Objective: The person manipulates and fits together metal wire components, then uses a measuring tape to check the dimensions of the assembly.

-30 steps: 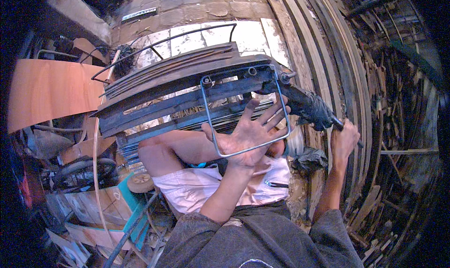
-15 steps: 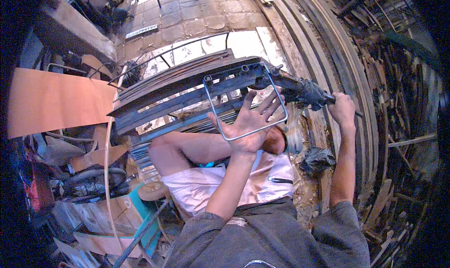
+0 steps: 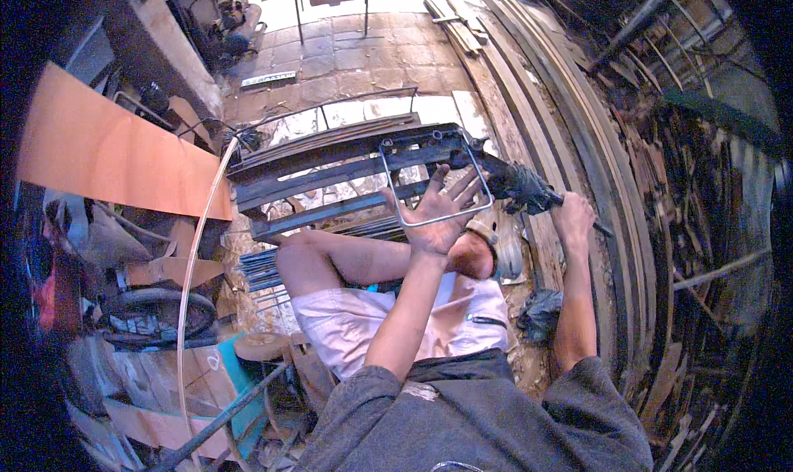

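Left hand: fingers spread, palm behind rectangular grey metal-rod loop. Right hand: fingers clenched round dark metal bar. I flag: slipped grip could jolt loop.

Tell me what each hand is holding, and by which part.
Right hand: the dark bar, gripped just short of its outer end. Left hand: open, gripping nothing; the wire frame crosses its palm.

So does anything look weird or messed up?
The crumpled black plastic-looking wrapping at one end of the thin dark rod in the right grip looks odd: ragged against that straight rod. A similar black lump lies near the pale pink shorts.
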Demonstrator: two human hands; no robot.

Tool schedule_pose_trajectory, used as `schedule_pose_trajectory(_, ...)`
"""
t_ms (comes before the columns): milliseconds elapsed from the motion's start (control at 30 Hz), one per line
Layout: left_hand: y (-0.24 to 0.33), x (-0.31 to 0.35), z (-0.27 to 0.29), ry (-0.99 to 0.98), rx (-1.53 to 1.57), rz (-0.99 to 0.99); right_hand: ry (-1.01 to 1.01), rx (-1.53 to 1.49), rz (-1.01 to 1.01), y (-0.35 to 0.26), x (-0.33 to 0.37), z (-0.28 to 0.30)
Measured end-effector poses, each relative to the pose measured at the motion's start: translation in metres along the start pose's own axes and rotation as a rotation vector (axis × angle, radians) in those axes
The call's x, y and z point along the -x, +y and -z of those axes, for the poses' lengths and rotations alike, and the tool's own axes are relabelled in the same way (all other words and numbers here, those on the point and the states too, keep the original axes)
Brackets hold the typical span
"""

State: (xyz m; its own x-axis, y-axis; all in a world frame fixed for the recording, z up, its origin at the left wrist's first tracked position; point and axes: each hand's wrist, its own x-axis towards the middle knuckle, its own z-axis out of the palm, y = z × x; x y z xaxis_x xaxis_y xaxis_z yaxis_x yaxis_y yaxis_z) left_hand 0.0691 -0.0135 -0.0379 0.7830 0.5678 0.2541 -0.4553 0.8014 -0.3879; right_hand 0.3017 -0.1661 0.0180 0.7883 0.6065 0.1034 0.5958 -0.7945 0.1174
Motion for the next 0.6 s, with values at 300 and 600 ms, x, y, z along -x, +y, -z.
schedule_pose_trajectory(300, 0.047, 0.033, -0.034, 0.589, -0.948, -0.465, 0.195, -0.965, 0.133, -0.081, 0.043, 0.042)
schedule_pose_trajectory(600, 0.014, 0.007, -0.054, 0.774, -1.535, -0.712, -0.733, -1.974, -0.101, -0.151, 0.018, -0.003)
